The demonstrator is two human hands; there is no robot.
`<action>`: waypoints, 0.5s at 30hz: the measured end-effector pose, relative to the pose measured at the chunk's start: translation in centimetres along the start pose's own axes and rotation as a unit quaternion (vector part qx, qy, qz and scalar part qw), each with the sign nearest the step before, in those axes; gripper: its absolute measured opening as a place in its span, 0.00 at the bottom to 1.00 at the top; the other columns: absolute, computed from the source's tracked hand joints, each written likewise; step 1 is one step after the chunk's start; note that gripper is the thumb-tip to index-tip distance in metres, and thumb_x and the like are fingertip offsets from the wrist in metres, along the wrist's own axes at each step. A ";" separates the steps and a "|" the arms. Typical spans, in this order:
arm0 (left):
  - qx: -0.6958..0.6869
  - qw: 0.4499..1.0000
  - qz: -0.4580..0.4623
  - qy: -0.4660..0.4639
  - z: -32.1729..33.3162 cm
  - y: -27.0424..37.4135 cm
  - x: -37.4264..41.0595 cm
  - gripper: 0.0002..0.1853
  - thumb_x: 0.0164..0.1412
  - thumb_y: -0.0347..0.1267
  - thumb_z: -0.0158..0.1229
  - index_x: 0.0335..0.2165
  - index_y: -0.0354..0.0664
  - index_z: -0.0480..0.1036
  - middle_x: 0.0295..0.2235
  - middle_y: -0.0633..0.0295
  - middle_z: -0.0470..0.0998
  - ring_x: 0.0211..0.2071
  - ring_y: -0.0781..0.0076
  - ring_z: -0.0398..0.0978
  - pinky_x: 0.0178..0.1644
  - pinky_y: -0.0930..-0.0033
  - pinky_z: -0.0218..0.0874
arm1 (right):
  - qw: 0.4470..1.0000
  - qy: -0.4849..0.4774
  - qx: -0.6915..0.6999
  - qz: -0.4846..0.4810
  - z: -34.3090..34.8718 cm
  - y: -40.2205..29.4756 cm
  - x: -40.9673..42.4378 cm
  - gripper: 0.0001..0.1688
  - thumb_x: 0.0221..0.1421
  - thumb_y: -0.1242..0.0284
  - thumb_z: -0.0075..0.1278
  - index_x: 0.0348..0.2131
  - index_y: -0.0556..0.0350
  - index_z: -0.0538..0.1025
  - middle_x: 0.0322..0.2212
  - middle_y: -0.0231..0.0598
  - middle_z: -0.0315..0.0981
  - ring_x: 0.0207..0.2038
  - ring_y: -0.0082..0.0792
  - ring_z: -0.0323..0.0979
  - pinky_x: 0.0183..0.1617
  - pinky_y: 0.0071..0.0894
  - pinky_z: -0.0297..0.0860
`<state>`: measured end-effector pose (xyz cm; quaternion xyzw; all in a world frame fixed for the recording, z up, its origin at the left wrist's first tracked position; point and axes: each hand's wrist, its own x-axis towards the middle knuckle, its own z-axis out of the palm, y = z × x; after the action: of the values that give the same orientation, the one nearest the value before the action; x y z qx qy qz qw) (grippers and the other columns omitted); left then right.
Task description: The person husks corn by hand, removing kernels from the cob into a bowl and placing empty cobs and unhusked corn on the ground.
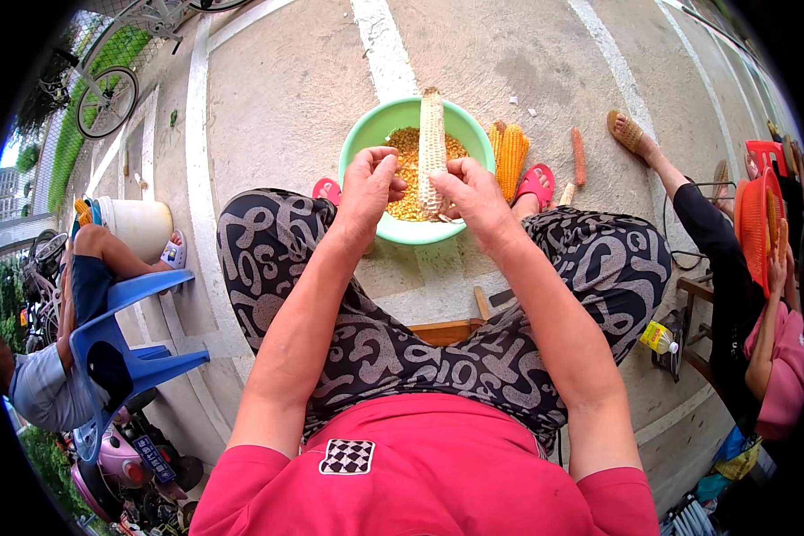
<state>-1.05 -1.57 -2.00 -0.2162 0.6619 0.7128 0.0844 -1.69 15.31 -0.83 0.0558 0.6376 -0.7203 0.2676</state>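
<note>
My right hand [472, 197] grips the lower end of a bare, pale corn cob [432, 147], which stands nearly upright in the view above a light green plastic basin [355, 141]. Loose yellow corn kernels [409, 181] lie in the basin below the cob. To the left of the cob is my left hand [372, 184], its fingers curled but apart, over the basin's left side and not touching the cob. Several ears of yellow corn [511, 161] with their kernels on lie on the ground just right of the basin.
A reddish cob [578, 157] and a short pale cob piece [567, 194] lie farther right. One person sits on a blue plastic chair [134, 348] at left by a white bucket [137, 228]; another at right holds a red basket [754, 228]. A yellow-labelled bottle [658, 337] lies nearby.
</note>
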 end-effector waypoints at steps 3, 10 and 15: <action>-0.018 0.999 -0.028 -0.016 -0.4 -0.6 0.2 0.15 0.65 0.31 0.44 0.46 0.33 0.65 0.34 0.60 0.73 0.28 0.79 0.72 0.33 0.78 0.67 | 0.999 0.020 0.038 -0.002 -0.4 -0.7 -0.1 0.24 0.56 0.64 0.50 0.46 0.64 0.66 0.35 0.36 0.70 0.34 0.20 0.70 0.32 0.18 0.67; 0.028 0.998 -0.045 -0.022 -0.4 -0.3 0.2 0.16 0.65 0.33 0.43 0.46 0.34 0.66 0.36 0.59 0.74 0.30 0.78 0.73 0.34 0.77 0.66 | 0.992 0.041 0.112 -0.026 -0.8 -1.3 0.0 0.22 0.57 0.66 0.49 0.45 0.64 0.67 0.35 0.38 0.71 0.34 0.22 0.71 0.33 0.21 0.69; 0.075 0.997 -0.023 0.003 0.2 0.5 -0.7 0.17 0.63 0.36 0.47 0.47 0.39 0.67 0.37 0.64 0.73 0.30 0.81 0.72 0.34 0.77 0.62 | 0.986 0.024 0.164 -0.029 0.5 -3.0 -0.7 0.20 0.58 0.67 0.47 0.46 0.60 0.66 0.36 0.34 0.71 0.36 0.20 0.71 0.38 0.23 0.69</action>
<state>-0.61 -1.34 -1.25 -0.2270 0.7085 0.6583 0.1148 -2.33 15.19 2.18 0.0979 0.5183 -0.8209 0.2189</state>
